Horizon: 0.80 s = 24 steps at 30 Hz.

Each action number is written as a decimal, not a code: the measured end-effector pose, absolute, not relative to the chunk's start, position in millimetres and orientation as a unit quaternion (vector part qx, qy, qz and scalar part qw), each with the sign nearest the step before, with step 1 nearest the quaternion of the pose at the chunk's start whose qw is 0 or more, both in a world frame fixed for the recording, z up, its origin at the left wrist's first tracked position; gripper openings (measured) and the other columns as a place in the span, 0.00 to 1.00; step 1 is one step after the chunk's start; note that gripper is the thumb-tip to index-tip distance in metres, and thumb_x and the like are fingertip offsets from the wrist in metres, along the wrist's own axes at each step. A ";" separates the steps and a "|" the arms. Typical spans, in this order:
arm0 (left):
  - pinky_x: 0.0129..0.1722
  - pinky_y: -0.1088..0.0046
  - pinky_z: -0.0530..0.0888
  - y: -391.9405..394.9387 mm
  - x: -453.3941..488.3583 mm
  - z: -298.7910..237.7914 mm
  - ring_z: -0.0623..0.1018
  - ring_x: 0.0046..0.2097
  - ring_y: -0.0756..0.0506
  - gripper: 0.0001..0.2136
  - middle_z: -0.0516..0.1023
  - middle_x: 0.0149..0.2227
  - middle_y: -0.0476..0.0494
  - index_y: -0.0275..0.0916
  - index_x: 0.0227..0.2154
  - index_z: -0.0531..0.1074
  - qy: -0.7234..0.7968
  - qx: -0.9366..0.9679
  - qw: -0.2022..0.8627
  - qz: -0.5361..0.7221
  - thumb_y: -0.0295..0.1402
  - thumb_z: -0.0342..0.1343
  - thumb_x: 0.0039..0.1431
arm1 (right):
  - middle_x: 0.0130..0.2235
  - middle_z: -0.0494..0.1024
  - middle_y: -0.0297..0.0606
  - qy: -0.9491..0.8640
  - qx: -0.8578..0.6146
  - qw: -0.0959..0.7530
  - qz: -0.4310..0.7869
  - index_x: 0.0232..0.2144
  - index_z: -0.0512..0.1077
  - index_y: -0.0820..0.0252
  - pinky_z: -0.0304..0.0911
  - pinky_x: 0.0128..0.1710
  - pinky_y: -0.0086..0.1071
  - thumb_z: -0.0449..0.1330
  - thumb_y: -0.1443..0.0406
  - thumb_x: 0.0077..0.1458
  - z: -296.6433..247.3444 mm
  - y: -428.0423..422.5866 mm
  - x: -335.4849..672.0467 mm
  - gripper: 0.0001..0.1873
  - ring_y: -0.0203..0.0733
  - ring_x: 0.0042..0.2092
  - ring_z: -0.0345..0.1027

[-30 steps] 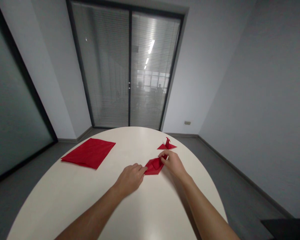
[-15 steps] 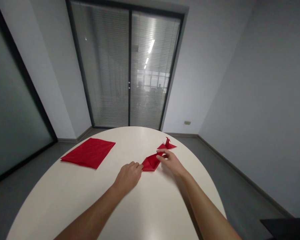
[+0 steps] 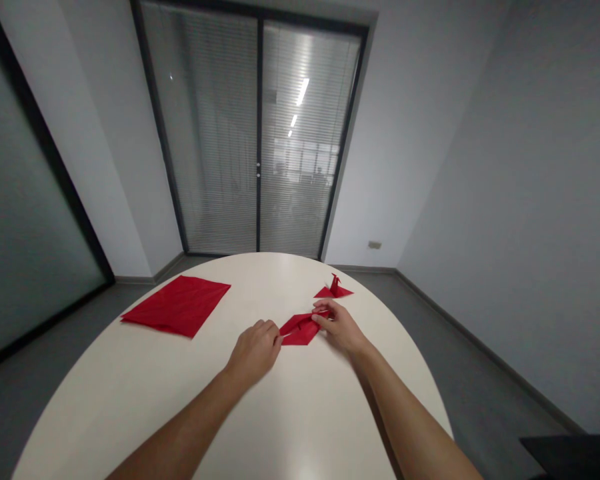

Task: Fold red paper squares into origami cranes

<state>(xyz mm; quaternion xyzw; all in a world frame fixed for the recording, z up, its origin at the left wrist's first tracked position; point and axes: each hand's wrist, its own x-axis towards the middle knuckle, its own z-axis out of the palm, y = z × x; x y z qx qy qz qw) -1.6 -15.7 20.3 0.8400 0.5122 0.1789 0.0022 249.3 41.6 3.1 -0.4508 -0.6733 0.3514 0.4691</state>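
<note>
Between my two hands is a partly folded piece of red origami paper (image 3: 300,331), its middle opened into a slot with layers apart. My left hand (image 3: 257,345) pinches its left corner, fingers curled. On the other side, my right hand (image 3: 341,325) grips the right corner between thumb and fingers. Just beyond the right hand stands a finished red paper crane (image 3: 335,288), wings spread on the table. The paper's outer corners are hidden under my fingers.
A larger sheet of creased red paper (image 3: 180,307) lies at the left on the round white table (image 3: 180,400). Past the table's far edge is a glazed partition with blinds (image 3: 210,147). A dark object (image 3: 575,457) juts in at the lower right.
Both hands have shifted slightly apart, drawing the paper's corners outward. Its shape has become longer and flatter, and the pocket in its middle has narrowed.
</note>
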 end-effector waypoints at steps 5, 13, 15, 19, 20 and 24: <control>0.47 0.65 0.72 -13.1 -3.7 16.1 0.77 0.48 0.42 0.11 0.80 0.45 0.42 0.40 0.48 0.74 0.505 0.842 0.017 0.189 0.26 0.51 0.66 | 0.43 0.80 0.43 -0.702 -0.475 0.443 0.293 0.47 0.74 0.61 0.69 0.46 0.39 0.64 0.59 0.56 0.8 41.1 244.0 0.18 0.45 0.44 0.74; 0.45 0.67 0.73 -13.9 -3.3 20.5 0.76 0.47 0.42 0.13 0.79 0.44 0.43 0.42 0.45 0.78 0.481 0.862 0.009 0.160 0.24 0.50 0.67 | 0.43 0.82 0.43 -0.771 -0.457 0.376 0.236 0.36 0.81 0.59 0.69 0.48 0.39 0.60 0.65 0.58 14.7 34.4 256.1 0.10 0.46 0.45 0.75; 0.45 0.68 0.73 -14.0 -3.0 20.9 0.75 0.47 0.43 0.13 0.79 0.44 0.43 0.42 0.41 0.79 0.477 0.865 0.008 0.156 0.23 0.50 0.67 | 0.43 0.82 0.44 -0.778 -0.452 0.365 0.237 0.36 0.82 0.59 0.69 0.48 0.39 0.59 0.66 0.58 16.3 33.1 258.2 0.10 0.46 0.45 0.75; 0.45 0.67 0.73 -12.5 -3.7 17.3 0.75 0.47 0.43 0.13 0.78 0.44 0.43 0.41 0.42 0.79 0.481 0.863 0.007 0.156 0.23 0.49 0.67 | 0.43 0.82 0.44 -0.736 -0.488 0.380 0.275 0.44 0.80 0.61 0.70 0.44 0.38 0.63 0.63 0.56 13.4 34.6 260.6 0.14 0.45 0.42 0.75; 0.46 0.67 0.73 -11.7 -4.2 15.8 0.75 0.47 0.43 0.13 0.78 0.45 0.43 0.41 0.42 0.79 0.480 0.862 0.008 0.159 0.23 0.49 0.67 | 0.41 0.82 0.44 -0.713 -0.502 0.390 0.296 0.45 0.80 0.62 0.70 0.41 0.37 0.64 0.62 0.55 11.7 36.1 261.5 0.16 0.44 0.38 0.75; 0.49 0.67 0.73 -8.8 -6.4 11.8 0.75 0.49 0.43 0.13 0.79 0.47 0.43 0.40 0.43 0.79 0.479 0.862 0.013 0.164 0.24 0.49 0.68 | 0.29 0.79 0.37 -0.614 -0.513 0.426 0.421 0.44 0.76 0.65 0.65 0.30 0.32 0.71 0.57 0.47 4.7 44.0 266.7 0.24 0.39 0.28 0.70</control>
